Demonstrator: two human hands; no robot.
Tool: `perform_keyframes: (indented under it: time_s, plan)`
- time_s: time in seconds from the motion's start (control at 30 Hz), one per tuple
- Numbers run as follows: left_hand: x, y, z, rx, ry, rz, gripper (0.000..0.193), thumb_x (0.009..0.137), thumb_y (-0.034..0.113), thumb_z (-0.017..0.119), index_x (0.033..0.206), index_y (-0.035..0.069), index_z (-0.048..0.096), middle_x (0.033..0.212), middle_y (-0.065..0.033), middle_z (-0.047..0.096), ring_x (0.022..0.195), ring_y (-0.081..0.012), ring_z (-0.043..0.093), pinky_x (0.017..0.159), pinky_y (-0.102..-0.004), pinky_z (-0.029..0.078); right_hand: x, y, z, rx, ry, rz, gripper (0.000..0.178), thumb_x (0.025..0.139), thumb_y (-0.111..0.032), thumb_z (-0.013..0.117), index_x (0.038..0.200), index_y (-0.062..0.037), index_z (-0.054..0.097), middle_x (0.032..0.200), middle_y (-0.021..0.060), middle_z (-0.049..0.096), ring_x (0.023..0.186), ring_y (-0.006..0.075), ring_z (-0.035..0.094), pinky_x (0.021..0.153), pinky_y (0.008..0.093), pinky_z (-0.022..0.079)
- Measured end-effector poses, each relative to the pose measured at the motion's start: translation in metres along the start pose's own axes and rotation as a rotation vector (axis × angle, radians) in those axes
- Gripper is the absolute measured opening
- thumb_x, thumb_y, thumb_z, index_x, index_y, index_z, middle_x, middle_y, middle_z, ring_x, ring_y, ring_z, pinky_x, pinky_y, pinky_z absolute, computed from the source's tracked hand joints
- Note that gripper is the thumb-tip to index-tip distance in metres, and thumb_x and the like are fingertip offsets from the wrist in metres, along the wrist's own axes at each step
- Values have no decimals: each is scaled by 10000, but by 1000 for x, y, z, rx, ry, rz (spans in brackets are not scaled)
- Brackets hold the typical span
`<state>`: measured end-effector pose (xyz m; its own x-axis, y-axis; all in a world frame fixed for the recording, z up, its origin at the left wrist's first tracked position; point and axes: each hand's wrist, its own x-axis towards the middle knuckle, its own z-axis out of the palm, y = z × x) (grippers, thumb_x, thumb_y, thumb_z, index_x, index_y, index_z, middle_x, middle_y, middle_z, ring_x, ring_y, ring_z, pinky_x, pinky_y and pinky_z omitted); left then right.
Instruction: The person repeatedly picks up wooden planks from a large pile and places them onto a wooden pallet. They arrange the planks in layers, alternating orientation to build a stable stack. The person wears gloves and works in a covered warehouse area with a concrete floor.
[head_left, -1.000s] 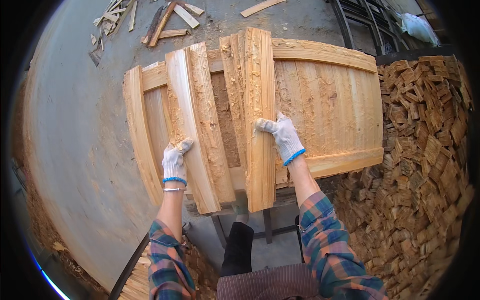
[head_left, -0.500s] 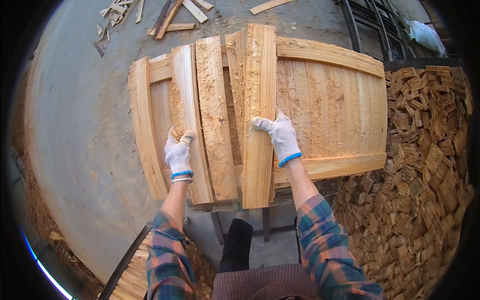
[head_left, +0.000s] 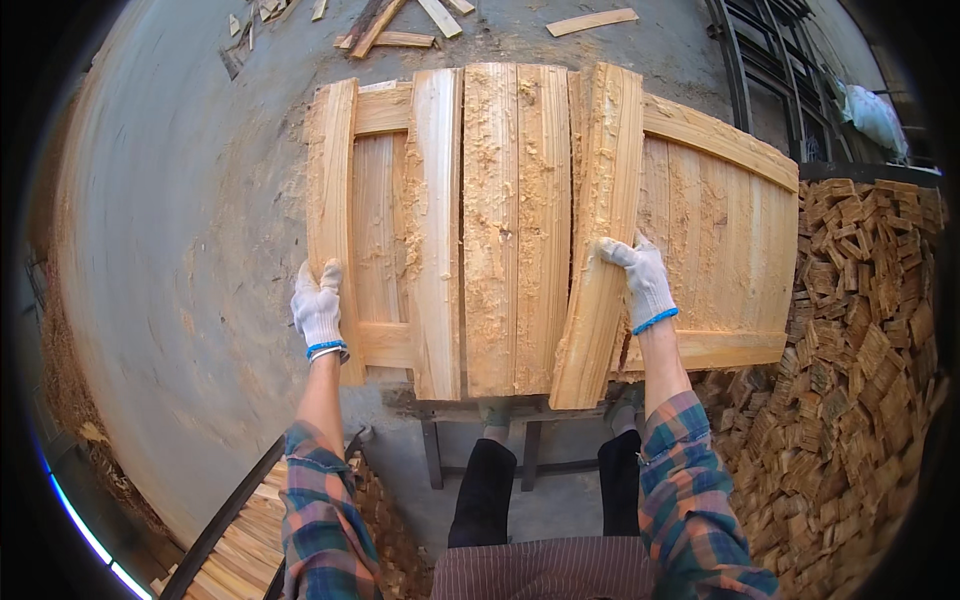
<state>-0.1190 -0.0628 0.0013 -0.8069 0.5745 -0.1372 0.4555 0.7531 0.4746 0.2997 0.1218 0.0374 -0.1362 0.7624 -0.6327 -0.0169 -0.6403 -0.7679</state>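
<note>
Scuffed grey concrete floor (head_left: 200,250) spreads at left. My gloved left hand (head_left: 319,310), part-curled, touches the edge of a straight outer plank (head_left: 330,190); I cannot tell whether it grips. Rough, shaving-flecked middle planks (head_left: 515,230) lie side by side. My right hand (head_left: 643,280) is closed on a slanting plank (head_left: 606,190), thumb across its face. Rightward are a boarded panel (head_left: 715,220), dark metal rack (head_left: 738,75) and densely stacked wood pieces (head_left: 850,390).

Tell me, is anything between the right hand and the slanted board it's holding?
Only a white glove: the right hand wears it against the slanted board. Nothing else visible is in between, but the grip's underside is hidden.
</note>
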Motion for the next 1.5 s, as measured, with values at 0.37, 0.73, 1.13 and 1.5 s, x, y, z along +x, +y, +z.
perform_keyframes:
  time_s: [0.37, 0.73, 1.13, 1.5]
  plan:
    - [-4, 8, -4, -57, -73, -20, 612, 876, 489, 697, 1235, 0, 617, 1113, -216, 698, 1019, -379, 665, 869, -439, 506, -7, 39, 90, 96, 14, -19, 787, 760, -108, 828, 1424, 46, 436, 1011, 130, 711, 852, 189, 697, 736, 312, 588]
    - [-1, -4, -6, 37, 6, 121, 916, 829, 575, 713, 1472, 10, 388, 1453, -253, 465, 1271, -373, 524, 1028, -418, 451, -32, -20, 173, -1435, 302, 25, 1302, 669, -577, 824, 1581, -64, 48, 1238, 221, 474, 1093, 339, 581, 727, 450, 577]
    - [-88, 88, 66, 563, -46, 740, 773, 972, 559, 406, 1519, 26, 289, 1563, -285, 254, 1462, -488, 174, 1149, -673, 97, -22, -64, 64, -1341, 328, 76, 1260, 706, -497, 834, 1595, -211, -12, 1282, 165, 477, 1088, 318, 606, 793, 467, 571]
    - [-88, 93, 66, 574, -53, 745, 773, 961, 549, 433, 1508, 17, 307, 1551, -295, 268, 1456, -484, 197, 1155, -665, 95, 7, 24, 61, -1165, 395, -473, 751, 924, -417, 623, 1534, -102, 320, 1315, 269, 522, 1093, 415, 571, 928, 475, 492]
